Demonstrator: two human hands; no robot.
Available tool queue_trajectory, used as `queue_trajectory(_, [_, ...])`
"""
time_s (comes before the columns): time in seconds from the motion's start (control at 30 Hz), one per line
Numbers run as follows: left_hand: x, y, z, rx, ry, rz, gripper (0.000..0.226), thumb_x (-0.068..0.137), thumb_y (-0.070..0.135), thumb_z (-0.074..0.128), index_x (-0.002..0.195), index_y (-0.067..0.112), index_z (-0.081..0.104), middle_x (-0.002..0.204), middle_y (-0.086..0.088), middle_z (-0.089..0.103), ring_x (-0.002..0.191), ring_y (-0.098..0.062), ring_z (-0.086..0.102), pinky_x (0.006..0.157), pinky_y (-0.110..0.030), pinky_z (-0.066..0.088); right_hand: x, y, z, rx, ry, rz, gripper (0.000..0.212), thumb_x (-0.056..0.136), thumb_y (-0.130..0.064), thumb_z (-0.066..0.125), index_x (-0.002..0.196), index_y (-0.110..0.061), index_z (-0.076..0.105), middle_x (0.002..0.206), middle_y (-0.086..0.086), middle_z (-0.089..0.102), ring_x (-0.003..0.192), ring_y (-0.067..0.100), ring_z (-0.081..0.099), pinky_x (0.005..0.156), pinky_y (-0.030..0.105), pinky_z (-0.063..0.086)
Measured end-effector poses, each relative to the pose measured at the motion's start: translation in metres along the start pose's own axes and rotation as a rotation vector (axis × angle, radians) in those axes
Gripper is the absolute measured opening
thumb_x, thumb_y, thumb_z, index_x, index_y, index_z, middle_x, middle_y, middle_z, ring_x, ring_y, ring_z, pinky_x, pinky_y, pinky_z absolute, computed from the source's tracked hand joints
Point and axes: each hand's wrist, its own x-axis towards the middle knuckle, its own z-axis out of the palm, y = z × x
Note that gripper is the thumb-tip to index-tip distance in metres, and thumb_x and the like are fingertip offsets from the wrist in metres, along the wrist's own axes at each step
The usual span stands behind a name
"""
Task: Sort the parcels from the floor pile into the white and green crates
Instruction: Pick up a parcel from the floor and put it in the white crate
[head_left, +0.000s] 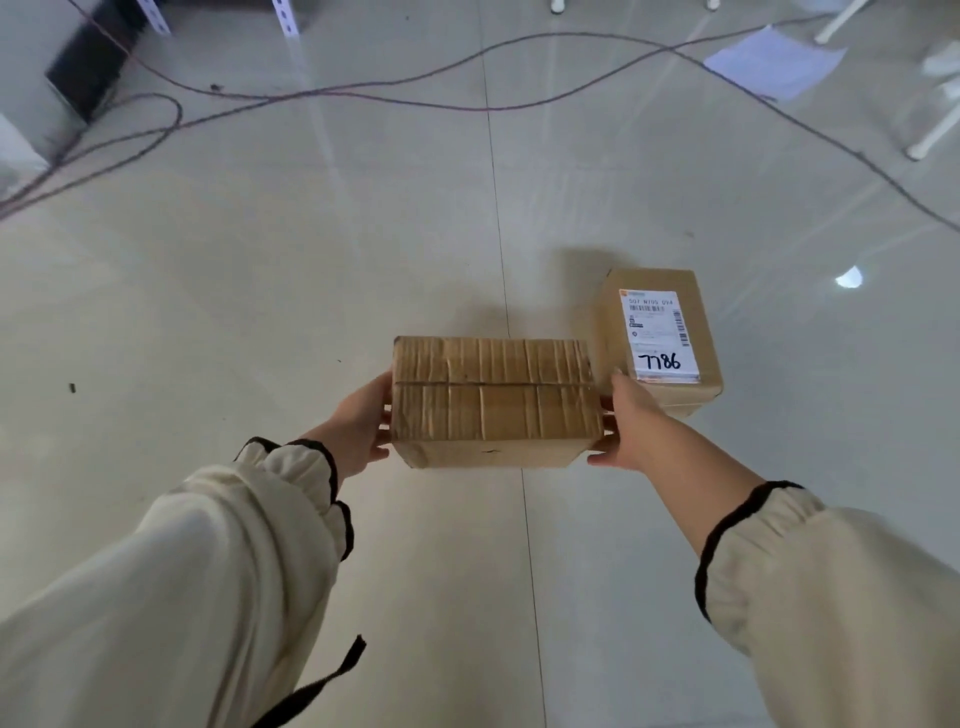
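A creased brown cardboard parcel (493, 400) is held between both hands above the pale floor. My left hand (361, 426) grips its left end, fingers curled under the edge. My right hand (623, 421) grips its right end, thumb on top. A second cardboard parcel (660, 332) lies on the floor just behind and to the right, with a white shipping label marked 7786 facing up. No white or green crate is in view.
Cables (363, 96) snake across the glossy tiled floor at the back. A dark box (88, 67) stands at the far left, a sheet of paper (774, 62) lies far right, beside white furniture legs (930, 135).
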Motion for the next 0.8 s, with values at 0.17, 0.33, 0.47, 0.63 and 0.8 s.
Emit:
queue_trajectory(0.17, [-0.012, 0.010, 0.004, -0.083, -0.017, 0.078, 0.029, 0.093, 0.038, 0.045, 0.072, 0.021, 0.054, 0.068, 0.003, 0.052, 0.062, -0.016, 0.048, 0.067, -0.031, 0.040, -0.014, -0.009, 0.007, 0.026, -0.030, -0.069, 0.021, 0.095, -0.033, 0.043, 0.105, -0.017, 0.054, 0.112, 0.010, 0.059, 0.107, 0.030, 0.054, 0.099, 0.051, 0.041])
queue_trajectory(0.33, [-0.011, 0.013, -0.014, -0.302, 0.038, 0.117, 0.018, 0.088, 0.019, 0.042, 0.077, 0.018, 0.056, 0.073, 0.004, 0.055, 0.065, -0.018, 0.049, 0.071, -0.035, 0.039, -0.012, -0.014, 0.004, 0.035, -0.016, -0.202, 0.028, 0.092, -0.017, 0.043, 0.067, -0.018, 0.055, 0.071, -0.003, 0.057, 0.067, 0.017, 0.052, 0.083, 0.037, 0.041])
queue_trajectory(0.47, [-0.017, -0.002, -0.020, -0.108, -0.012, 0.047, 0.015, 0.096, 0.027, 0.048, 0.086, 0.018, 0.057, 0.090, 0.002, 0.058, 0.076, -0.018, 0.054, 0.073, -0.039, 0.047, -0.009, 0.009, 0.000, -0.146, -0.177, -0.029, 0.033, 0.098, -0.035, 0.036, 0.092, -0.014, 0.061, 0.091, 0.002, 0.064, 0.087, 0.026, 0.058, 0.104, 0.048, 0.029])
queue_trajectory(0.63, [-0.016, -0.005, -0.023, -0.053, -0.029, 0.041, 0.025, 0.095, 0.028, 0.055, 0.114, 0.012, 0.054, 0.119, -0.005, 0.056, 0.106, -0.028, 0.056, 0.083, -0.050, 0.049, -0.014, 0.011, -0.001, -0.169, -0.276, -0.014, 0.028, 0.099, -0.030, 0.039, 0.089, -0.017, 0.062, 0.094, 0.004, 0.063, 0.082, 0.025, 0.059, 0.108, 0.047, 0.030])
queue_trajectory(0.8, [-0.012, -0.002, -0.025, -0.005, -0.037, 0.083, 0.048, 0.096, 0.022, 0.053, 0.142, 0.022, 0.038, 0.135, -0.006, 0.047, 0.116, -0.032, 0.050, 0.090, -0.054, 0.046, -0.016, 0.008, 0.001, -0.210, -0.269, 0.034, 0.034, 0.095, -0.040, 0.044, 0.117, -0.018, 0.058, 0.127, 0.010, 0.056, 0.112, 0.038, 0.054, 0.108, 0.058, 0.030])
